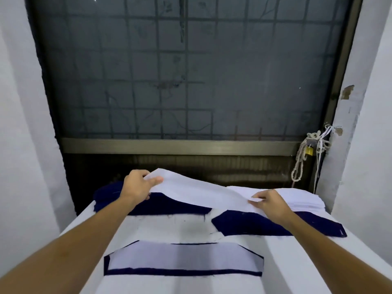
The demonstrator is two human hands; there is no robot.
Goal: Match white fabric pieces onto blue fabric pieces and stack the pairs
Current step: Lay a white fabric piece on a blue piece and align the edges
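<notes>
The left hand [139, 184] pinches the raised far end of 1 white piece [191, 192]; the right hand [269, 203] pinches its lower right end. The piece hangs over the blue stack [110, 198] and a single blue piece [265, 223]; nearer on the table [157, 225] lies 1 matched pair [182, 259].

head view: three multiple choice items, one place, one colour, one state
1. Where does the white stack lie on the table? A far right; B far left; C near edge.
2. What colour lies under the white piece in the near pair? A red; B dark blue; C green.
3. How is the lifted white piece held? A by one hand; B pinched by both hands; C lying untouched.
Answers: 1 A, it sits beside the right hand. 2 B, a dark blue border shows around it. 3 B, left hand and right hand each pinch an end.
</notes>
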